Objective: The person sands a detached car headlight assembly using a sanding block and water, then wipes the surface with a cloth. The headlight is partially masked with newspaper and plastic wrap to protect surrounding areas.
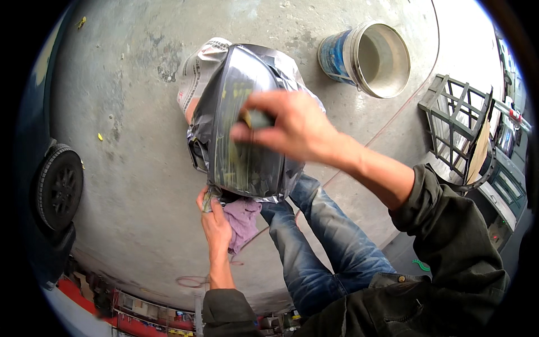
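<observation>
A car headlight (241, 151) with a dark, wet lens rests on my knee, its edges wrapped in newspaper (196, 67) and tape. My right hand (292, 126) presses a small dark sanding pad (258, 119) flat against the upper lens. My left hand (215, 216) grips the headlight's lower edge from underneath. A purple cloth (242, 220) hangs below the headlight beside that hand, over my jeans.
An empty bucket (368, 56) lies tipped on the concrete floor at the upper right. A dark metal crate frame (457, 126) and machines stand at the right. A car wheel (59, 185) shows at the left edge. Shelves with clutter run along the bottom.
</observation>
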`<move>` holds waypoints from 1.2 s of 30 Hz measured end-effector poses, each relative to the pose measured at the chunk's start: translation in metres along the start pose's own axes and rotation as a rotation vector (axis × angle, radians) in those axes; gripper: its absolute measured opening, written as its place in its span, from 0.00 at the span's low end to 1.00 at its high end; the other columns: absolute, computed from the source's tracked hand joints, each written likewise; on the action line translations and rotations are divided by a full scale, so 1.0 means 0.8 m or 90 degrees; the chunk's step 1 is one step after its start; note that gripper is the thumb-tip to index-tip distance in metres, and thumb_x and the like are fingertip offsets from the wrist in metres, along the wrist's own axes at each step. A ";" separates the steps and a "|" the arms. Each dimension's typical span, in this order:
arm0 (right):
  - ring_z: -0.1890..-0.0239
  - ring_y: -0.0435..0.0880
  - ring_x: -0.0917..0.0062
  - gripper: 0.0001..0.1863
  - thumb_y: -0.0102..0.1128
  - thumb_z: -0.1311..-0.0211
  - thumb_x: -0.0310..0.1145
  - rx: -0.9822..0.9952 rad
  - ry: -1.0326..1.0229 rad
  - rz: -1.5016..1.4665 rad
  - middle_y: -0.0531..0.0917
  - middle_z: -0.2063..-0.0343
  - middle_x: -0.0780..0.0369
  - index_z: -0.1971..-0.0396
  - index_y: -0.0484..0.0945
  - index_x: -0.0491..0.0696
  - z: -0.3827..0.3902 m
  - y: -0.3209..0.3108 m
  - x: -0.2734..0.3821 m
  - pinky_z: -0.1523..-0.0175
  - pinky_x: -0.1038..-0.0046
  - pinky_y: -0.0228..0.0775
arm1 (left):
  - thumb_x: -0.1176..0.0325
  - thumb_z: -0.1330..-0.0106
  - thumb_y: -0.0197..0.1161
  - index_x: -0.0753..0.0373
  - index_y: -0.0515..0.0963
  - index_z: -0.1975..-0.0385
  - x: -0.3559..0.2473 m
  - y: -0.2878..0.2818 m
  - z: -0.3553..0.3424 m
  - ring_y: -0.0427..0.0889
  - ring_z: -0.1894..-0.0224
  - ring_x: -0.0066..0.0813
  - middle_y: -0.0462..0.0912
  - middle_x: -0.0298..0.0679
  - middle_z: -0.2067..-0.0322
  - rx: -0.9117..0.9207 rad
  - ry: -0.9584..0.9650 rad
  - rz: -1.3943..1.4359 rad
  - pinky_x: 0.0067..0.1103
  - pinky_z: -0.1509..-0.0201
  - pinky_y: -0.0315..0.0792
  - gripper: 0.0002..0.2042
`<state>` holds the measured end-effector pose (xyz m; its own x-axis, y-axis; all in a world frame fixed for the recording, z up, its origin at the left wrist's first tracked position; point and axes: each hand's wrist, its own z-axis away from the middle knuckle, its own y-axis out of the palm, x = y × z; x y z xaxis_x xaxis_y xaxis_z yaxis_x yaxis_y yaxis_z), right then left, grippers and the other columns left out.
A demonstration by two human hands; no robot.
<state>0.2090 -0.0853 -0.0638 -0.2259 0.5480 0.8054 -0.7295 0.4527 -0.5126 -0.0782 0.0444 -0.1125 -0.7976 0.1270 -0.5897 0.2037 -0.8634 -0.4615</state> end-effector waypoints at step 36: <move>0.72 0.86 0.56 0.19 0.74 0.49 0.50 -0.250 0.142 0.082 0.84 0.79 0.53 0.74 0.86 0.46 0.025 0.102 0.040 0.64 0.59 0.77 | 0.59 0.23 0.44 0.62 0.65 0.37 -0.004 -0.004 0.006 0.82 0.59 0.53 0.83 0.56 0.63 -0.034 -0.006 0.075 0.37 0.51 0.72 0.20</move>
<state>0.1292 -0.0444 -0.0739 -0.1237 0.7355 0.6661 -0.3947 0.5794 -0.7131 -0.0788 0.0442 -0.1059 -0.7717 0.0211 -0.6356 0.3264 -0.8446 -0.4244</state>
